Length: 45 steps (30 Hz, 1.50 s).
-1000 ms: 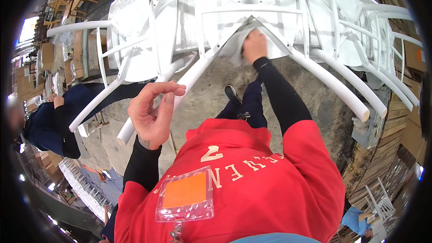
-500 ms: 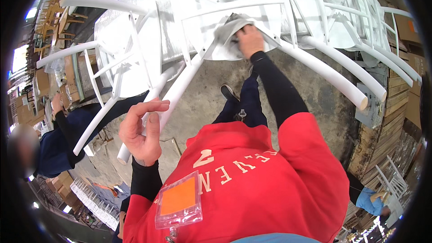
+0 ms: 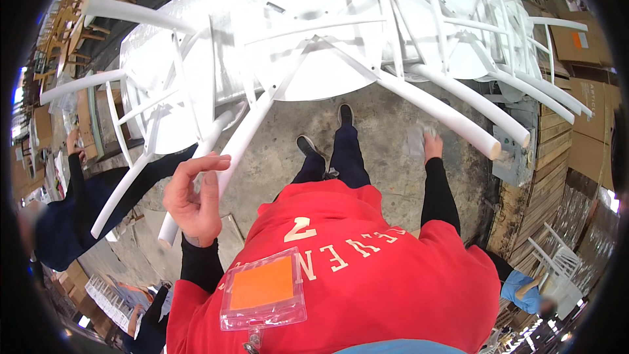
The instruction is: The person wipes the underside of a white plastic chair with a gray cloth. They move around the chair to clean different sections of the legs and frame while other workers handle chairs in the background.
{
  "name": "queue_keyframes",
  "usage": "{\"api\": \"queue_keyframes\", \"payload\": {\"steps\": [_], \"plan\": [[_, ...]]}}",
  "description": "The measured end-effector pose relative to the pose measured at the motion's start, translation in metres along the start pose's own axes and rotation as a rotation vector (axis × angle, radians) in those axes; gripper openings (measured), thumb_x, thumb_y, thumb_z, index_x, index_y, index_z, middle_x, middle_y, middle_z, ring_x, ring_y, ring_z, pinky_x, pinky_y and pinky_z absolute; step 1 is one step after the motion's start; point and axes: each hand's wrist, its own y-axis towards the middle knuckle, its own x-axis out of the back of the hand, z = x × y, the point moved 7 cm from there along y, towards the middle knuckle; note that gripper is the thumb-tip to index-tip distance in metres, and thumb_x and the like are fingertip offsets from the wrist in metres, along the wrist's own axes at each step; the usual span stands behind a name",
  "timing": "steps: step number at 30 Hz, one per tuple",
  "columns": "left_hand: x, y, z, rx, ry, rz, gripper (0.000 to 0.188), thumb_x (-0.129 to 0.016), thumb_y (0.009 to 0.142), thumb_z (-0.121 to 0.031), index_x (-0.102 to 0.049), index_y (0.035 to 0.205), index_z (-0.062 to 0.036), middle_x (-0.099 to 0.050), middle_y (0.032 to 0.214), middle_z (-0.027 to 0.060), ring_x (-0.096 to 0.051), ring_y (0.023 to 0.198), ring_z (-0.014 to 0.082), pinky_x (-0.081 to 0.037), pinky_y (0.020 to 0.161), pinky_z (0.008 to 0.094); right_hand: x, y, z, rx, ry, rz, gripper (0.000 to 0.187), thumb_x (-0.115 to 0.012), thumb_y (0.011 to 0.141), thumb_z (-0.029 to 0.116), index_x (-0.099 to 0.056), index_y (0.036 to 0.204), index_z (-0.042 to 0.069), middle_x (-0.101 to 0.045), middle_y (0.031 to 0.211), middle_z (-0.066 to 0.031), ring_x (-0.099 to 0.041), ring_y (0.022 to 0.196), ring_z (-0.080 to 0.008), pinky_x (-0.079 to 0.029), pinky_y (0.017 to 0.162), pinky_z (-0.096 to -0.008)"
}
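A white chair lies upside down in front of me, its round seat [image 3: 327, 82] flat on the wrapped work surface. Its long white legs slant out toward me, joined by a thin curved stretcher [image 3: 314, 26]. At the left, my left hand [image 3: 196, 200] is raised over the lower part of the left leg [image 3: 246, 131], fingers bent and thumb apart, with nothing seen in it. Lower right of the seat, my right hand [image 3: 431, 147] hangs over the floor, closed on a grey cloth [image 3: 414, 140] that is blurred by motion. The right leg [image 3: 445, 111] passes above that hand.
More upturned white chairs stand at left [image 3: 164, 101] and right [image 3: 504, 39]. A co-worker in dark clothes [image 3: 72, 223] works at far left. Another person in a blue shirt [image 3: 521, 288] is at lower right by a white chair. Cardboard boxes [image 3: 590, 111] and wooden slats [image 3: 550, 151] line the right.
My right hand has left the chair's seat with the cloth, moving right and down toward my side. The left hand keeps nearly the same pose. My view has shifted slightly.
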Motion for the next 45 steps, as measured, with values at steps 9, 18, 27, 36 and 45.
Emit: {"api": "queue_keyframes", "payload": {"steps": [9,18,27,36,45], "plan": [[0.004,0.001,0.008,0.106,-0.028,-0.213,0.014,-0.056,0.098,-0.001,-0.064,0.108,0.0060,-0.074,0.096,0.0136,-0.070,0.093,0.0163,-0.051,0.087,0.0272,-0.104,0.041,0.114,0.307,0.135,0.049,0.053,-0.067,0.086,0.023,-0.059,0.127,-0.010,-0.071,0.107,-0.0217,-0.069,0.099,-0.0300,-0.054,0.089,-0.0402],[0.005,-0.016,0.009,0.198,0.027,-0.364,0.015,-0.056,0.099,-0.003,-0.064,0.109,0.0049,-0.074,0.096,0.0144,-0.070,0.091,0.0161,-0.051,0.083,0.0256,-0.210,-0.082,0.269,0.654,-0.095,0.184,0.041,-0.067,0.088,0.021,-0.059,0.119,-0.005,-0.061,0.119,-0.0255,-0.059,0.114,-0.0431,-0.047,0.096,-0.0464],[-0.003,-0.013,0.004,0.251,0.007,-0.306,0.016,-0.052,0.098,0.000,-0.063,0.108,0.0066,-0.073,0.096,0.0146,-0.071,0.094,0.0189,-0.052,0.090,0.0298,-0.259,-0.040,0.309,0.950,-0.582,0.078,0.037,-0.058,0.094,0.026,-0.064,0.116,-0.002,-0.051,0.141,-0.0169,-0.041,0.138,-0.0354,-0.029,0.116,-0.0574],[-0.006,-0.001,-0.016,0.287,0.142,-0.171,0.019,-0.050,0.095,-0.003,-0.061,0.105,0.0082,-0.072,0.096,0.0197,-0.072,0.095,0.0289,-0.049,0.104,0.0477,-0.284,0.120,0.362,0.572,-0.399,-0.404,0.033,-0.056,0.096,0.026,-0.066,0.117,0.002,-0.062,0.131,-0.0168,-0.038,0.141,-0.0380,-0.028,0.114,-0.0646],[-0.009,0.004,-0.019,0.208,0.131,-0.214,0.020,-0.052,0.096,-0.011,-0.061,0.096,0.0061,-0.070,0.088,0.0196,-0.071,0.091,0.0317,-0.052,0.098,0.0527,-0.305,0.088,0.365,0.898,-0.361,0.119,0.047,-0.059,0.092,0.033,-0.063,0.125,0.001,-0.058,0.134,-0.0229,-0.048,0.132,-0.0400,-0.029,0.121,-0.0494]]}}
